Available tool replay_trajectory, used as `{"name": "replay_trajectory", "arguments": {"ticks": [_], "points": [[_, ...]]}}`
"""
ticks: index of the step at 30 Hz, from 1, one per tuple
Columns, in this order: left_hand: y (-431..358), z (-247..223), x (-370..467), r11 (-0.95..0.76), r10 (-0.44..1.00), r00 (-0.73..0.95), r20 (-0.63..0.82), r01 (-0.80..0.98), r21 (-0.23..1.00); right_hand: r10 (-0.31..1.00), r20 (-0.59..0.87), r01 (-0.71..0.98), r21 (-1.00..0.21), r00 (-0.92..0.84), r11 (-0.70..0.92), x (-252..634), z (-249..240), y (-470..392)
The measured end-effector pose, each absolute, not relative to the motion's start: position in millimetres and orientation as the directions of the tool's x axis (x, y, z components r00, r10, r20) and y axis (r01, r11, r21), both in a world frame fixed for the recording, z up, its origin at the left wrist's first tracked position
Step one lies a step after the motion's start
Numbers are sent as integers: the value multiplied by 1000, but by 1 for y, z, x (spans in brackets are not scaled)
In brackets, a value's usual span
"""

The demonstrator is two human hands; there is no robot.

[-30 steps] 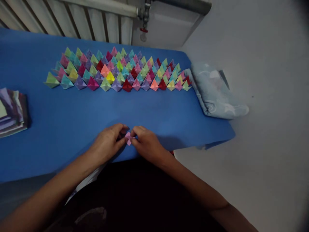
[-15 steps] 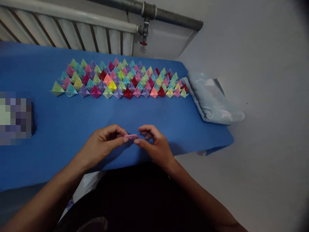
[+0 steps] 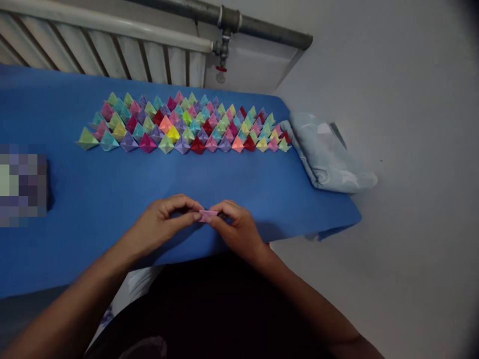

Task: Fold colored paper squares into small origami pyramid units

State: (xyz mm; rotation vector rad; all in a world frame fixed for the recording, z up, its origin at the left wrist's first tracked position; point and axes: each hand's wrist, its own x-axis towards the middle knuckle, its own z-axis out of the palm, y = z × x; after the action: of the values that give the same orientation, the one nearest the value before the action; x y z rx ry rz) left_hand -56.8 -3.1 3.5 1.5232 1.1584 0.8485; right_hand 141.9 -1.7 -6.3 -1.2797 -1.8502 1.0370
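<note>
A small folded pink paper (image 3: 208, 215) is held just above the blue surface, near its front edge. My left hand (image 3: 164, 219) pinches its left end between thumb and fingers. At its right end, my right hand (image 3: 237, 224) grips the paper with thumb and forefinger. Beyond the hands, several folded paper boats (image 3: 182, 144) in many colours stand in close rows on the blue cloth (image 3: 123, 184).
A folded grey-blue cloth (image 3: 322, 154) lies at the right end of the surface by the wall. A pixelated object (image 3: 24, 184) is at the far left. Behind stand a white radiator (image 3: 112, 52) and a pipe (image 3: 277, 32) with a red-handled valve (image 3: 221, 69).
My right fingers have closed on the right end of the pink paper. The paper has turned so that more of its face shows, and my left hand has shifted slightly right.
</note>
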Motion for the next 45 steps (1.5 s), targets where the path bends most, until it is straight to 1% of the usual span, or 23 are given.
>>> {"name": "replay_trajectory", "arguments": {"ticks": [2,3,5,6,7,9,11,13,16,19,24,27,31,35,40,45], "points": [[0,5,-60,-236,924,375,69,419,877,909,148,525,-775,-389,351,144,-8,1],[2,3,-60,-341,901,415,129,490,803,884,184,573,-701,-430,424,144,-9,3],[3,-4,-57,-524,840,483,248,604,601,825,236,654,-515,-514,555,144,-13,8],[3,-9,-55,-583,810,505,297,648,490,796,251,677,-423,-552,603,144,-16,10],[2,-15,-53,-619,785,519,340,681,390,770,257,688,-347,-584,638,144,-20,12],[-1,-25,-50,-648,744,531,406,721,245,733,255,685,-259,-631,680,144,-27,15],[-6,-33,-48,-658,714,541,444,736,161,710,243,674,-225,-661,704,144,-35,14],[-13,-38,-49,-669,695,561,450,733,119,685,222,649,-218,-694,729,147,-40,9],[-24,-40,-51,-674,697,577,426,729,116,653,197,604,-258,-731,754,154,-41,1],[-30,-41,-52,-676,693,570,442,726,124,664,216,599,-298,-716,743,161,-40,-6],[-30,-46,-53,-697,662,575,481,709,111,681,303,619,-285,-667,732,164,-44,-8],[-30,-47,-54,-694,657,564,499,711,110,688,323,624,-288,-650,726,163,-46,-7],[-31,-45,-53,-686,671,556,490,717,124,703,306,626,-321,-642,711,163,-45,-6],[-31,-43,-52,-668,700,532,477,724,174,741,242,651,-360,-627,668,163,-44,-4],[-30,-41,-49,-583,783,451,428,772,253,778,243,669,-403,-579,624,157,-43,-4],[-29,-36,-45,-477,871,394,293,821,314,817,188,703,-428,-545,568,150,-38,-4]]}}
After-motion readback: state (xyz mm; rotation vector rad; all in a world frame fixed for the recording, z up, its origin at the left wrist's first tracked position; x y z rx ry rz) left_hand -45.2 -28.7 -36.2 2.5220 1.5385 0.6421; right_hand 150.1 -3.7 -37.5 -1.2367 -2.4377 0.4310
